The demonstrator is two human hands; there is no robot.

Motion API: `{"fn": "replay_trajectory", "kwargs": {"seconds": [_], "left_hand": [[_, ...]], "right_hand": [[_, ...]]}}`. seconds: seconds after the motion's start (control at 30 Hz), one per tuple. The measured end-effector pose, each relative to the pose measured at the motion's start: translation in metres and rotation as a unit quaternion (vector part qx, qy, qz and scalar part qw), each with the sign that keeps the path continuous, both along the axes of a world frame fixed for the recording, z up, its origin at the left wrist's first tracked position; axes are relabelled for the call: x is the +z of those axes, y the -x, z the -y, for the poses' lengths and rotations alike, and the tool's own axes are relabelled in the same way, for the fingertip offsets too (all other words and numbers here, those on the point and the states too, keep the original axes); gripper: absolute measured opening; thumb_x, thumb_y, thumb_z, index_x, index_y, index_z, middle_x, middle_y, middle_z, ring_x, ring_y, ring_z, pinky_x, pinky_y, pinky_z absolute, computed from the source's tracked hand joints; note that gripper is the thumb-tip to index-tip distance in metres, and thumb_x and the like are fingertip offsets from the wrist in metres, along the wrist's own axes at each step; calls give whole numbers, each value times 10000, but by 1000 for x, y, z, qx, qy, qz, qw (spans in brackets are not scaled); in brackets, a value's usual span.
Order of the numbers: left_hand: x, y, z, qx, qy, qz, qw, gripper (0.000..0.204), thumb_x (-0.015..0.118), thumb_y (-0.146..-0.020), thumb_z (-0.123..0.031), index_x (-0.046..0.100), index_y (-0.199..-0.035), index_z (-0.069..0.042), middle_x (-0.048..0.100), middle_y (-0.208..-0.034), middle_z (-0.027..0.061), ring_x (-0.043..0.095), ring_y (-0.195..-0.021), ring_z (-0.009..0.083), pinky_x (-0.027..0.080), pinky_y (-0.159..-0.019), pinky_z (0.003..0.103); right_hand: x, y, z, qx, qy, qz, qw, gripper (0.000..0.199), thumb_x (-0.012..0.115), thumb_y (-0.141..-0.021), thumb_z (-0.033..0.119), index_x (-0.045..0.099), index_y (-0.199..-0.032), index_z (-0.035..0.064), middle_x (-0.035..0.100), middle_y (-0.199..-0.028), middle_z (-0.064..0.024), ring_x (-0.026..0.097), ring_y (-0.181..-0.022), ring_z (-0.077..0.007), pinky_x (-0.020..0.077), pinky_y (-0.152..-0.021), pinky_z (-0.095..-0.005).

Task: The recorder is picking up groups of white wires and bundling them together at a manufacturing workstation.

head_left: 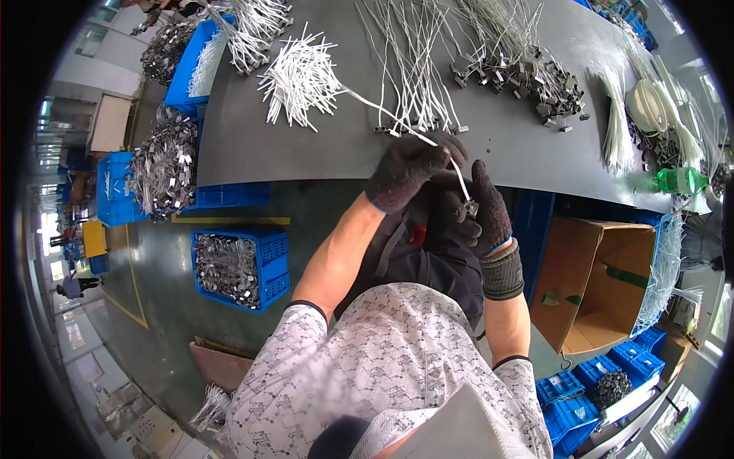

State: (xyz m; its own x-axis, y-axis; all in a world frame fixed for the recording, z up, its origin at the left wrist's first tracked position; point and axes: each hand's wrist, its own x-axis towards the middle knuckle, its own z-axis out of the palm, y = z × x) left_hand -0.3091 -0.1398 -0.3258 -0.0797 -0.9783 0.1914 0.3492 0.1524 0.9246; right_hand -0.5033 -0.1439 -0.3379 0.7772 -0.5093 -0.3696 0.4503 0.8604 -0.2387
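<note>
Our gloved left hand (407, 170) pinches a white wire (459, 177) taut above the grey table's (306, 153) edge, while our right hand (483, 210) grips its metal clip (471, 207), steadying both ends.

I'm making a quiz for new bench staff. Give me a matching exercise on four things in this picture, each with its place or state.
Things:
1. white strip
2. green bottle
3. cardboard box
4. blue crate

Places or states:
A. on the floor, full of metal parts
B. held between both gloved hands
C. lying at the table's right end
D. open, under the table's right part

Pairs: 1-B, 2-C, 3-D, 4-A
</note>
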Motion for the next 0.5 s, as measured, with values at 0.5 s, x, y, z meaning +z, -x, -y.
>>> {"fn": "replay_trajectory", "kwargs": {"seconds": [0.5], "left_hand": [[-5,8,1,-25,-123,51,991,242,658,-991,-200,700,-1074,24,704,-888,53,673,-810,127,542,-715,261]], "right_hand": [[-8,-10,20,0,70,-108,992,625,347,-1032,632,656,-1127,97,671,-747,-35,512,-460,-113,366,-392,-226]]}}
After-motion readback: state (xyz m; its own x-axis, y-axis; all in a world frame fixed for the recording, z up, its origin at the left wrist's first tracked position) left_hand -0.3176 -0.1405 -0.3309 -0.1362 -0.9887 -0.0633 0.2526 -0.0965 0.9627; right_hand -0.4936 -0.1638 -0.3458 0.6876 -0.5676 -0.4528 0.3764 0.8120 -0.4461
